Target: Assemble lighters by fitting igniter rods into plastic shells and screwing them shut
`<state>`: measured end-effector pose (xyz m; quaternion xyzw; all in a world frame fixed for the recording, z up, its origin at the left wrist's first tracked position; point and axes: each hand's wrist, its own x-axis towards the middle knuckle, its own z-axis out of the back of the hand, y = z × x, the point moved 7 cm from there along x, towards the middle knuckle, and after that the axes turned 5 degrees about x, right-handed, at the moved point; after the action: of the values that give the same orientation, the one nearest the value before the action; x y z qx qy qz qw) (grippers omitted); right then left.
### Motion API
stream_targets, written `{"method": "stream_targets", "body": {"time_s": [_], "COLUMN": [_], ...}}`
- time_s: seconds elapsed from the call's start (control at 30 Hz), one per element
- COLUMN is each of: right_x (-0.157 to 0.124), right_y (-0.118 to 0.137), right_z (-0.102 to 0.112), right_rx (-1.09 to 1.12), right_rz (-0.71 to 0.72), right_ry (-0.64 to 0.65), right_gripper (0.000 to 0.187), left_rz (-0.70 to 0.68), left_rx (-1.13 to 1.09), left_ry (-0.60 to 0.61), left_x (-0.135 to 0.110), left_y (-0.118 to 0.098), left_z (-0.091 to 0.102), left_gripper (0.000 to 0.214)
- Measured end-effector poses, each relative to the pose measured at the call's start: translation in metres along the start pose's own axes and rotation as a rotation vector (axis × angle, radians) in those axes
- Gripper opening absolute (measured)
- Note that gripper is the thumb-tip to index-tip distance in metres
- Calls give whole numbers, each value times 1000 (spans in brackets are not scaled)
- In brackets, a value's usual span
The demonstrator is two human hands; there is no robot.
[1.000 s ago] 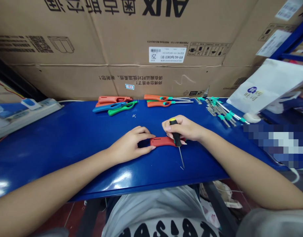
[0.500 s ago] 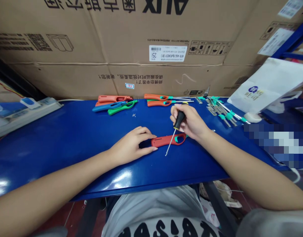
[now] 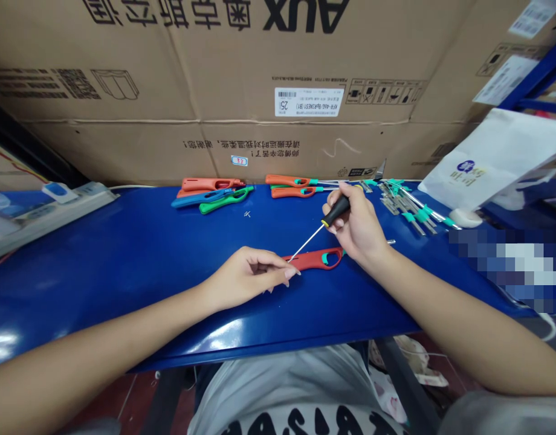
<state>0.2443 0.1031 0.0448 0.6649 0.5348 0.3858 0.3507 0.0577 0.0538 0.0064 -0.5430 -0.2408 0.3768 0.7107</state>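
A red lighter body with a teal trigger [image 3: 316, 259] lies on the blue table [image 3: 124, 254] in front of me. My right hand [image 3: 357, 226] is closed round the black handle of a small screwdriver [image 3: 326, 222], whose thin shaft slants down-left with its tip at the lighter's left end. My left hand [image 3: 248, 277] rests at that same end with thumb and fingertips pinched together beside the tip; what they pinch is too small to make out.
Several red, blue and green lighter shells [image 3: 210, 192] lie at the back, two orange lighters [image 3: 291, 185] beside them, and a pile of metal tubes with teal collars [image 3: 407, 205] to the right. Cardboard boxes [image 3: 260, 90] wall the back. A white bag [image 3: 491, 157] stands right.
My right hand swung the screwdriver from upright over the lighter to slanting, tip now at the lighter's left end. My left hand lifted off the lighter's end into a pinch.
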Motion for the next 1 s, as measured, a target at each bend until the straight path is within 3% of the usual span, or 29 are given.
{"method": "stream_targets", "body": {"time_s": [0.23, 0.53, 1.0], "right_x": [-4, -5, -5], "right_y": [-3, 0, 7], "right_z": [-4, -5, -5], "right_rx": [-47, -37, -8], "right_rz": [19, 27, 62], "right_ry": [37, 49, 40], "right_gripper": [42, 42, 40], "left_rz": [7, -21, -382], "left_rx": [-37, 1, 408], "left_ry": [-34, -95, -129], "left_x": [3, 3, -4], "left_y": [-1, 2, -18], "left_z": [3, 8, 8], "left_gripper": [35, 25, 14]}}
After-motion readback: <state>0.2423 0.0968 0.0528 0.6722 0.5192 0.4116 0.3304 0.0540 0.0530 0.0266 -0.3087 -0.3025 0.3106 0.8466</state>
